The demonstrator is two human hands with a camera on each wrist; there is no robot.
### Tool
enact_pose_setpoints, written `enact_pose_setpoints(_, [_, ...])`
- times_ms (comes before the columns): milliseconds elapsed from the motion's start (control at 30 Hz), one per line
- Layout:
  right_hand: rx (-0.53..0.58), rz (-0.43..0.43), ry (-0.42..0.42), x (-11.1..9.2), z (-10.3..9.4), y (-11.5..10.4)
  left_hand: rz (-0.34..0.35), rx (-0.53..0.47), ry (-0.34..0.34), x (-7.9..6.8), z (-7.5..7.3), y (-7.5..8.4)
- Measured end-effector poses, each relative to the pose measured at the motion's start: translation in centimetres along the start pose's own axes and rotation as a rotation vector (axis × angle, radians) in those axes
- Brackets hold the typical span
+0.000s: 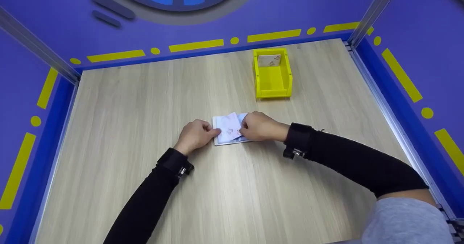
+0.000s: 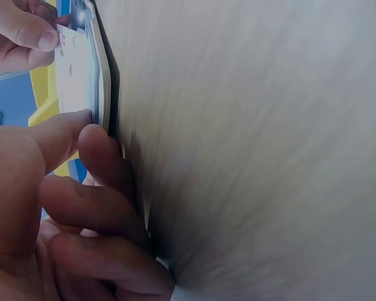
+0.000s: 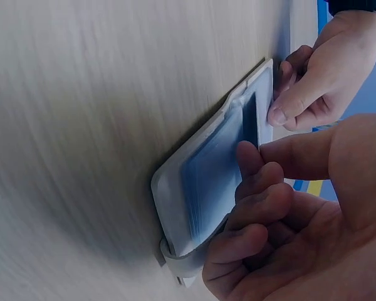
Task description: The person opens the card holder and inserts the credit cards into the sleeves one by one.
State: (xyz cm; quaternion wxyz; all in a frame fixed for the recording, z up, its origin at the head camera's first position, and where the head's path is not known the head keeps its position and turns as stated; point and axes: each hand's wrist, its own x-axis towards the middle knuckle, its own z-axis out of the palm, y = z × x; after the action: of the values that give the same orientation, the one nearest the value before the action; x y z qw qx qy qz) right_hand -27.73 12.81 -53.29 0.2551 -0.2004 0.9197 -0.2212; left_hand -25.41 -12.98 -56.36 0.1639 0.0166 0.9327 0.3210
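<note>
An open card holder (image 3: 172, 200) with a pale cover, a strap and a stack of clear bluish sleeves lies on the table. My left hand (image 1: 195, 134) pinches its left edge, thumb on top and the other fingers curled beside the rim. A small white card (image 1: 229, 126) with pinkish print lies tilted over the sleeves. My right hand (image 1: 259, 126) pinches this card at its right side between thumb and forefinger, the other fingers curled. That hand hides the holder's right end in the head view.
A yellow open-fronted bin (image 1: 273, 93) stands behind the holder, slightly right. A patterned white card (image 1: 266, 60) leans against its back wall inside. Blue-purple panels (image 1: 203, 32) enclose the wooden table (image 1: 145, 91) at the back and both sides.
</note>
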Motion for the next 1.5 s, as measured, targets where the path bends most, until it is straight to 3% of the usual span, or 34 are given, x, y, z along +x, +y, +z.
enact_pose_setpoints(400, [0.009, 0.042, -0.027, 0.3, 0.0, -0.9, 0.008, 0.007, -0.001, 0.2, -0.3, 0.2])
enact_pose_setpoints(1100, [-0.081, -0.045, -0.015, 0.6, 1.7, -2.1, 0.017, 0.013, 0.005, 0.2, -0.2, 0.2])
enact_pose_setpoints(1500, [-0.149, -0.086, 0.05, 0.5, 0.6, -2.1, 0.027, 0.019, 0.012, -0.1, -0.2, 0.1])
